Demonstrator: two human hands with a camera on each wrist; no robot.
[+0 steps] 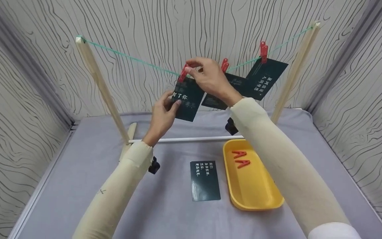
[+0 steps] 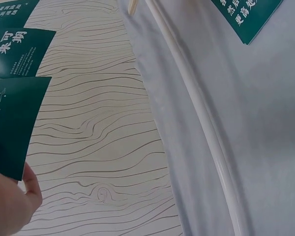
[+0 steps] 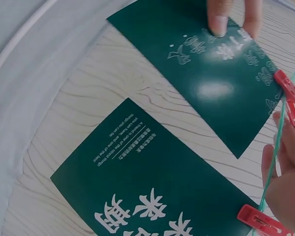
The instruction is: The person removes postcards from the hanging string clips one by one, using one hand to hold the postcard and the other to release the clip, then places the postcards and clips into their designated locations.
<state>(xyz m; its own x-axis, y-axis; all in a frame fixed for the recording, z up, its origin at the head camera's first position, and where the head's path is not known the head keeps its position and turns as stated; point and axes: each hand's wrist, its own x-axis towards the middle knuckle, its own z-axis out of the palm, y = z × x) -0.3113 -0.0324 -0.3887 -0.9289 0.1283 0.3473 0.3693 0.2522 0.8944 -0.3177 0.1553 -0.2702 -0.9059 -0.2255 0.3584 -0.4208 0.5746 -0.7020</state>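
Note:
My left hand point(image 1: 163, 113) pinches a dark green card point(image 1: 189, 111) by its left edge, thumb on the printed face. At the card's upper edge, my right hand point(image 1: 210, 75) pinches a red clothespin point(image 1: 182, 74) at the green string point(image 1: 128, 57). In the right wrist view that clothespin point(image 3: 291, 96) sits across the card's edge beside the string. Two more cards hang to the right: a middle card point(image 1: 216, 101), partly hidden behind my right hand, under a red clothespin point(image 1: 224, 65), and a far-right card point(image 1: 270, 74) under another clothespin point(image 1: 264, 53).
Wooden posts point(image 1: 101, 86) point(image 1: 295, 71) hold the string, with a white rod point(image 1: 184, 139) low between them. On the grey cloth lies another green card point(image 1: 206, 186), next to a yellow tray point(image 1: 227, 172) with two red clothespins point(image 1: 242, 163). A wood-grain-patterned wall point(image 1: 144, 26) stands behind.

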